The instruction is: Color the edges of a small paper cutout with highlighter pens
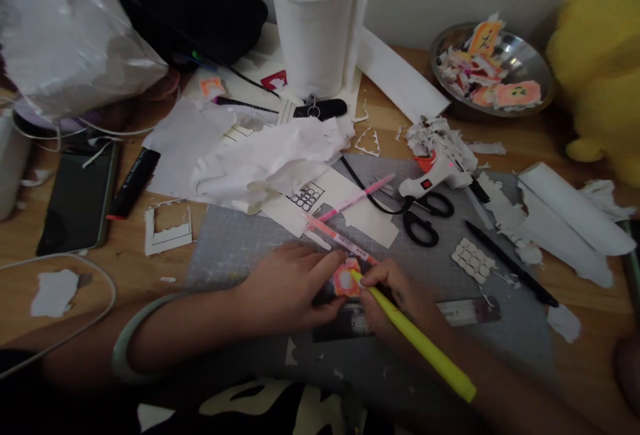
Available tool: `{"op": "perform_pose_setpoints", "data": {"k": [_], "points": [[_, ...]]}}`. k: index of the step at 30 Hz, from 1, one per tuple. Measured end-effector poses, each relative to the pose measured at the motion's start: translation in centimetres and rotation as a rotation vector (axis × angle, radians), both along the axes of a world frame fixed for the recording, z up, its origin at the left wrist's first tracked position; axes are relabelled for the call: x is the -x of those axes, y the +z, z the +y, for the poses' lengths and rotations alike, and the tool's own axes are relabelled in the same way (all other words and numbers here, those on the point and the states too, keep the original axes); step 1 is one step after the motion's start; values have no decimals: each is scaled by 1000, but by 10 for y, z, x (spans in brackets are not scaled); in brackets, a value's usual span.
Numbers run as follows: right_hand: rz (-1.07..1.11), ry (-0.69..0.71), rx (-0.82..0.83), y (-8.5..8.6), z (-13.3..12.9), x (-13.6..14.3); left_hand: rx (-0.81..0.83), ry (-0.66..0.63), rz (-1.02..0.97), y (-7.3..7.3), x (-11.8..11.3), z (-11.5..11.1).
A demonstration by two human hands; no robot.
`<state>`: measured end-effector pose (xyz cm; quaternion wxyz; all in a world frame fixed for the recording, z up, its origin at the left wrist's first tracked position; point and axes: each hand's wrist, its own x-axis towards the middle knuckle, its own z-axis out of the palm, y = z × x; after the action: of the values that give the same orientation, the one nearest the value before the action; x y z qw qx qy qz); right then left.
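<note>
My right hand is closed around a yellow marker. The marker's tip touches a small paper cutout coloured pink and orange, with a pale middle. Thumb and forefinger of my left hand grip the left side of this cutout on the grey cutting mat. Just beyond the fingers lie two pink pens, the nearer one crossing close to the farther one. Under my right hand is a ruler, partly hidden by it.
Black-handled scissors and a white glue gun lie beyond my right hand. A black pen rests at right. Behind stand a paper roll and a metal bowl of coloured scraps. A phone lies left.
</note>
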<state>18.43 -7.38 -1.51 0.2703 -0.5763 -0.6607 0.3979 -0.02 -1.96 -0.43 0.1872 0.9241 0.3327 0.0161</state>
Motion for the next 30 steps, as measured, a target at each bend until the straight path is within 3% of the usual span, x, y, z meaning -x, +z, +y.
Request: {"op": "perform_pose_setpoints", "data": {"k": [7,14,19,24,30], "points": [[-7,109,53,10,6,-1,-53,-1,-32,0,0,0],[2,110,57,8,4,-2,-26,3,-8,0,0,-1],[42,4,-75,1,-1,1,-25,6,1,-1,1,-1],[14,65,-124,0,1,1,-49,4,-5,-1,1,-1],[-5,125,-44,9,5,1,-51,-1,-20,-2,0,-1]]}}
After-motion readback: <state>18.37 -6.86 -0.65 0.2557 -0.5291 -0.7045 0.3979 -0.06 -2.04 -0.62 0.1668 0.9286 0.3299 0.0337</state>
